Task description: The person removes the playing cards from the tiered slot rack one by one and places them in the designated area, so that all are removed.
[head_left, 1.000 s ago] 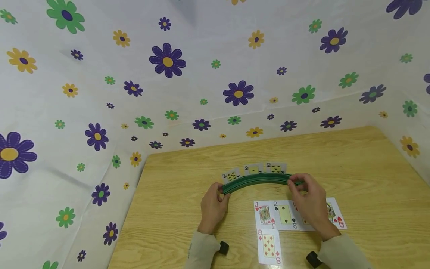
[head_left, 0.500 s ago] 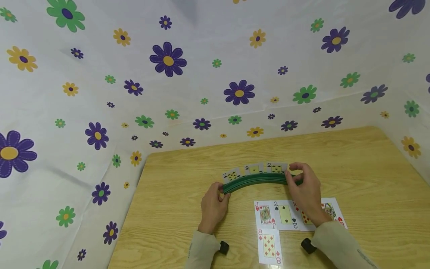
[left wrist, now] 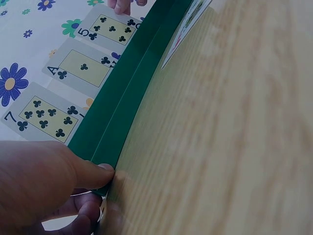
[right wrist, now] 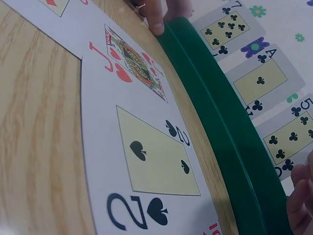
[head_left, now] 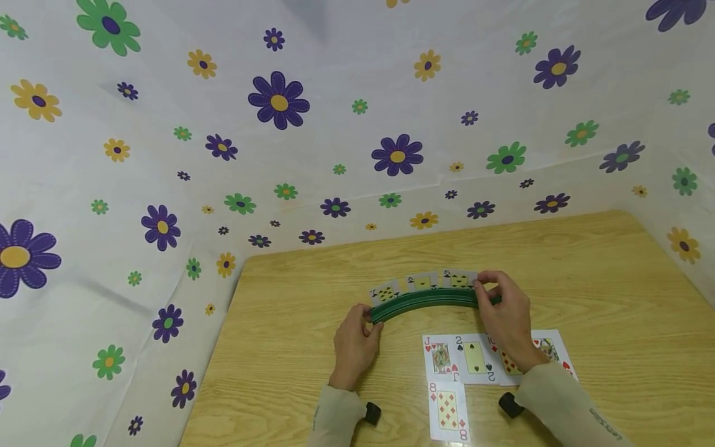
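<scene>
A curved green card holder stands on the table with three playing cards upright in it. From left to right these are the seven of clubs, the ace of clubs and the five of clubs. My left hand grips the holder's left end between thumb and fingers. At the other end, my right hand pinches the right edge of the five of clubs; its fingertips show there in the right wrist view. The holder's right tip is partly hidden behind this hand.
Face up before the holder lie a jack of hearts, a two of spades, a partly covered ten of diamonds and a queen. Below the jack is an eight of diamonds. Flower-patterned cloth surrounds the wooden table.
My right hand has shifted left and slightly up, from the holder's right end to the edge of the five of clubs. My left hand and the holder have stayed in place.
</scene>
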Tool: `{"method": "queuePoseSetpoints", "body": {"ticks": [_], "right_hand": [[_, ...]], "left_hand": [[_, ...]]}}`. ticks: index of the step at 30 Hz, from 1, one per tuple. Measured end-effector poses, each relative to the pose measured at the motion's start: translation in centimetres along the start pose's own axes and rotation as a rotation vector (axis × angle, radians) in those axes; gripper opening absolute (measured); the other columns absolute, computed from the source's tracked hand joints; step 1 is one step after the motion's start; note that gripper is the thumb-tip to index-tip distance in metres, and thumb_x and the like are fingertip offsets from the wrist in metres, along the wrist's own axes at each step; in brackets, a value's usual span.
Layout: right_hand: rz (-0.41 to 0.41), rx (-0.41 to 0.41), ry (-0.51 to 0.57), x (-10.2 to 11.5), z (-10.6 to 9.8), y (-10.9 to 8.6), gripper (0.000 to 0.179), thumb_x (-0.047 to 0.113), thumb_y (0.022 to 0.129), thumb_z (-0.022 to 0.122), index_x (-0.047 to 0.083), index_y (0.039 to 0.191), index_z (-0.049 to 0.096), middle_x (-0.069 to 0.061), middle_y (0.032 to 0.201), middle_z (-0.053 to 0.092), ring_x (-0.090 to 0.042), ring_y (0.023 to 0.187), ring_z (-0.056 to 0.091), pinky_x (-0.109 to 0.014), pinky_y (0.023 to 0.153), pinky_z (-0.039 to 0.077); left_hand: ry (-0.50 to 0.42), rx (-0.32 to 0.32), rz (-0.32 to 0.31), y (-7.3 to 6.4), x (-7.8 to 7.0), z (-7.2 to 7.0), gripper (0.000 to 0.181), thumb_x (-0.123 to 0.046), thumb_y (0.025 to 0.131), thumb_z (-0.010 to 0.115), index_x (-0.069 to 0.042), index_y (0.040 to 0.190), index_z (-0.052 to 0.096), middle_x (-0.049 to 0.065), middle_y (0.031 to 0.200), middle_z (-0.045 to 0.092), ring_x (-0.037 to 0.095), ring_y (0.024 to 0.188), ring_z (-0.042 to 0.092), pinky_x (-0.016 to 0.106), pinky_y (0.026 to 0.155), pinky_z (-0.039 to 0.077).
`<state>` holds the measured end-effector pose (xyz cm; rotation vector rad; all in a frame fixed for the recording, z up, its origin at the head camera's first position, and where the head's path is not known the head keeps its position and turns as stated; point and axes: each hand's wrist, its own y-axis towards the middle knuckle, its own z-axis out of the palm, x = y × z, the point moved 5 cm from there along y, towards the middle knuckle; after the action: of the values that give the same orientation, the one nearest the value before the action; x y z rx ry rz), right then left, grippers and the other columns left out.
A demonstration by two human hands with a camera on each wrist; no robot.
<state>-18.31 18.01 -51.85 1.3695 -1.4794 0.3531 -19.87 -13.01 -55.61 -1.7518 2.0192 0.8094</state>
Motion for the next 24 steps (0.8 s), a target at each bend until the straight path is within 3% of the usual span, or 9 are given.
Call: {"method": "queuePoseSetpoints", "body": {"ticks": [6,14,24], "right_hand": [[-0.021,-0.009,0.002,0.1,-0.3,-0.3,0.014,0.002,0.104,0.071,0.000,0.118,0.071,-0.017,0.114,0.077,0.000,0.076,0.052,-0.011,0.060,0.040],[-0.132,-0.069,0.027,0.8,-1.6,-1.1,0.014,-0.006,0.099,0.073,-0.002,0.113,0.071,-0.017,0.106,0.078,0.007,0.073,0.051,-0.013,0.059,0.039],[-0.146,-0.065,0.068,1.5,-3.0,-2.1,0.016,-0.009,0.095,0.075,-0.003,0.110,0.072,-0.015,0.097,0.078,0.009,0.078,0.056,-0.011,0.059,0.042]], "left_hand": [[0.004,0.000,0.005,-0.2,0.0,0.1,0.031,-0.017,0.098,0.082,-0.009,0.124,0.069,0.002,0.101,0.071,0.005,0.071,0.056,0.024,0.065,0.042],[0.007,-0.007,0.018,-0.2,-0.1,0.0,0.029,-0.017,0.098,0.082,-0.009,0.123,0.070,0.002,0.100,0.071,0.005,0.070,0.057,0.023,0.064,0.041],[-0.009,-0.026,0.034,-0.1,-0.4,-0.2,0.028,-0.015,0.097,0.083,-0.009,0.121,0.069,0.003,0.099,0.071,0.004,0.071,0.055,0.023,0.064,0.040]]}}
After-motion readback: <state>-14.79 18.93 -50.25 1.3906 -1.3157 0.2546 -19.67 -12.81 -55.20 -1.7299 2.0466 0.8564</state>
